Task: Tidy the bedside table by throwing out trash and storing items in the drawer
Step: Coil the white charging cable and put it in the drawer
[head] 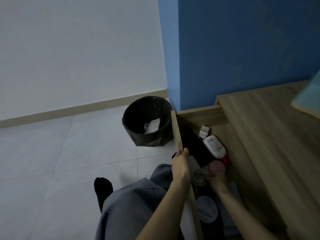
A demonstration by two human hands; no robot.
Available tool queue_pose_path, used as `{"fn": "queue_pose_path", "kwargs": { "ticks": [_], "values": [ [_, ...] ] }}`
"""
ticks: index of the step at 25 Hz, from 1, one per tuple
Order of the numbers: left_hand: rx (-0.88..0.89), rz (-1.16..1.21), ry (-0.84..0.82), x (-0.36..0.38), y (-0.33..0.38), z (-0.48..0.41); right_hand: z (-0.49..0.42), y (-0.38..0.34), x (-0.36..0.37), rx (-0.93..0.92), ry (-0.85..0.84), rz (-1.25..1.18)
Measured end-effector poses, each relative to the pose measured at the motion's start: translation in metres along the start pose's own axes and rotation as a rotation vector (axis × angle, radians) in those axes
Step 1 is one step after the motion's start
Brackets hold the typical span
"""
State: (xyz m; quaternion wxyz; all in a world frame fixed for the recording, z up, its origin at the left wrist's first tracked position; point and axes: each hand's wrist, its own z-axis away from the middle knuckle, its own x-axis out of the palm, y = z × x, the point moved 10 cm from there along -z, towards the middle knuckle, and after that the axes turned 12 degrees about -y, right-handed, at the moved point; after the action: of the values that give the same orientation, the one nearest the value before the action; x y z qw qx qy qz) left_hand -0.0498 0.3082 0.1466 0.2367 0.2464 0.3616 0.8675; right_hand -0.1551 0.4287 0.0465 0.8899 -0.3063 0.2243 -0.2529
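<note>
The bedside table's drawer stands pulled out, and my left hand [180, 163] grips the top edge of its wooden front panel [176, 130]. Inside the drawer lie a white bottle with a red cap [214, 146], a small white box [204, 131], a black flat item [194, 144] and a round white lid [207, 211]. My right hand [216, 177] reaches into the drawer, its fingers closed around a small pinkish round object [217, 166] beside a clear jar [199, 176].
A round bin with a black liner [135, 116] stands on the tiled floor left of the drawer, with white paper trash [152, 127] inside. The wooden table top [270, 129] extends right, with a pale blue object [308, 97] at its far edge. My grey-trousered knee [135, 205] is below.
</note>
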Motion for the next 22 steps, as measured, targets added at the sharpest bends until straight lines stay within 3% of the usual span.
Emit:
{"fn": "queue_pose_path", "kwargs": {
  "ticks": [6, 9, 11, 13, 17, 22],
  "values": [
    [-0.141, 0.081, 0.057, -0.006, -0.028, -0.013, 0.043, -0.037, -0.013, -0.152, 0.031, 0.393],
    [-0.134, 0.08, 0.04, -0.003, -0.026, -0.011, 0.11, -0.097, -0.051, -0.563, 0.163, 0.41],
    [-0.12, 0.078, 0.044, 0.0, -0.021, -0.011, 0.157, -0.125, -0.1, -0.758, 0.363, 0.427],
    [-0.118, 0.089, 0.034, 0.004, -0.02, -0.01, 0.164, -0.121, -0.148, -0.727, 0.536, 0.54],
    [-0.11, 0.084, 0.036, 0.025, -0.017, -0.01, 0.114, -0.073, -0.175, -0.431, 0.555, 0.743],
    [-0.118, 0.116, 0.062, 0.074, -0.016, -0.001, 0.105, -0.067, -0.171, -0.437, 0.606, 0.834]
  ]
}}
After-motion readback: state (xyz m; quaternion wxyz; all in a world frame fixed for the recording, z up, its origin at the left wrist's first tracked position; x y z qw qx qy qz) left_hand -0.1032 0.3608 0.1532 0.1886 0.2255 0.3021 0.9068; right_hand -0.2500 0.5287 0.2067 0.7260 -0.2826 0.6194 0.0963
